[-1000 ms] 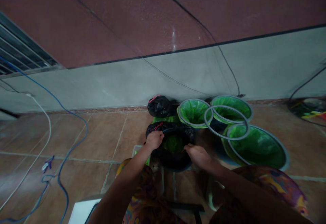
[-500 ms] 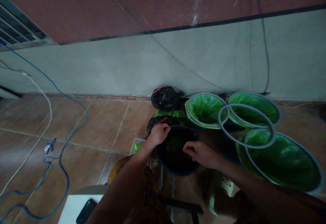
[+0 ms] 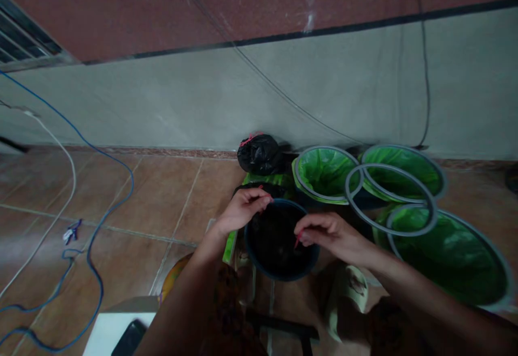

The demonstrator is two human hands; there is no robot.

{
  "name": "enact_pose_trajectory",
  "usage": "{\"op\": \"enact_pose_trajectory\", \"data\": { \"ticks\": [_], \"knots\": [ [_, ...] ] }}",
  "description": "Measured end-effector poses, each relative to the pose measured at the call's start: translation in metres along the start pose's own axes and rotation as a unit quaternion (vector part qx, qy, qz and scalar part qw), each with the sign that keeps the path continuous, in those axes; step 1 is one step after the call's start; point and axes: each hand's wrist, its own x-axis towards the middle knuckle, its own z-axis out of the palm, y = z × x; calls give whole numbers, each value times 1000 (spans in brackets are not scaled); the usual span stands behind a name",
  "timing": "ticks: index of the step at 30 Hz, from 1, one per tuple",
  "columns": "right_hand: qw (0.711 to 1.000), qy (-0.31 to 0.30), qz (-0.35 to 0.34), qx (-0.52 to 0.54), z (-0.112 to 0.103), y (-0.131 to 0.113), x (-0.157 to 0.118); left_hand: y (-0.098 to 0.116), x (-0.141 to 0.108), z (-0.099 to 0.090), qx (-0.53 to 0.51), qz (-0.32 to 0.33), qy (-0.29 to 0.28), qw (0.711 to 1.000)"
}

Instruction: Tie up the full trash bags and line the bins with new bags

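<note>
Between my hands stands a dark round bin (image 3: 279,278) with a black bag (image 3: 275,237) inside it. My left hand (image 3: 245,209) is closed in a pinch over the bin's left rim, with a bit of red drawstring showing at its fingertips. On the other side, my right hand (image 3: 329,234) pinches a short red drawstring (image 3: 298,240) over the bin's opening. Behind my left hand lies another black bag (image 3: 269,190), partly hidden. A tied black bag (image 3: 259,155) with a red tie rests farther back, by the wall.
Three bins with green liners, one at the back (image 3: 324,167), one behind right (image 3: 404,170) and one in front right (image 3: 453,253), stand close together. A loose grey ring (image 3: 388,230) lies across them. A blue hose (image 3: 91,267) and keys (image 3: 72,233) are on the tiles. A phone (image 3: 130,339) lies lower left.
My left hand has shifted slightly left and my right hand has risen a little. A red drawstring now hangs visibly from my right fingers. The black bag shows more inside the bin.
</note>
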Motion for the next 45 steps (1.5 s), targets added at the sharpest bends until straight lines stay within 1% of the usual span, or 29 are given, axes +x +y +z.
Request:
{"op": "enact_pose_trajectory", "data": {
  "ticks": [3, 4, 7, 8, 11, 12, 15, 16, 19, 20, 23, 26, 28, 31, 33, 34, 35, 38, 39, 40, 41, 42, 44, 45],
  "knots": [
    [998, 62, 16, 16, -5, 2, 3, 6, -3, 2, -28, 6, -27, 999],
    [997, 67, 11, 31, -5, 2, 4, 6, -4, 3, -33, 7, -30, 999],
    [991, 46, -11, 128, -5, -2, 8, 7, -2, 7, -47, 23, -24, 998],
    [988, 59, -12, 145, -4, -4, 9, 7, 0, 9, -43, 35, -18, 998],
    [979, 147, -12, 140, -3, -9, 12, 8, 6, 16, 1, 86, 7, 996],
    [978, 156, -19, 138, -3, -10, 13, 8, 7, 18, 7, 100, 11, 995],
    [981, 117, -37, 151, -4, -12, 14, 10, 10, 22, -36, 116, 15, 992],
    [981, 120, -35, 151, -4, -12, 14, 11, 10, 23, -51, 117, 16, 992],
    [977, 173, -24, 121, -4, -10, 18, 14, 10, 24, -62, 114, 11, 991],
    [976, 181, -28, 114, -4, -9, 19, 15, 10, 24, -68, 110, 5, 992],
    [978, 167, -53, 116, -3, -5, 23, 18, 9, 24, -115, 92, 5, 989],
    [979, 163, -34, 115, 1, 3, 29, 20, 8, 25, -129, 86, 2, 988],
    [983, 145, -15, 111, 7, 9, 33, 20, 8, 28, -115, 98, -28, 988],
    [990, 98, -18, 99, 18, 13, 38, 19, 9, 34, -93, 118, -73, 986],
    [992, 80, -17, 96, 23, 12, 41, 15, 12, 38, -75, 112, -82, 987],
    [992, 75, -11, 98, 24, 10, 41, 12, 14, 39, -66, 102, -71, 990],
    [992, 73, -3, 104, 24, 8, 41, 7, 17, 39, -58, 87, -48, 993],
    [989, 71, 10, 131, 17, 1, 40, -8, 23, 37, -29, 26, 50, 998],
    [987, 71, 6, 142, 13, -1, 39, -13, 25, 37, -17, 11, 59, 998],
    [986, 71, 3, 153, 10, -2, 38, -18, 25, 37, -8, 3, 44, 999],
    [984, 71, 2, 165, 7, -4, 36, -21, 24, 38, -2, 3, 4, 1000],
    [982, 70, 3, 177, 5, -6, 35, -24, 23, 39, 1, 11, -54, 998],
    [976, 71, 10, 204, 2, -7, 34, -27, 20, 43, 5, 39, -177, 983],
    [974, 71, 12, 215, 0, -7, 33, -28, 19, 44, 12, 54, -220, 974]
  ]
}}
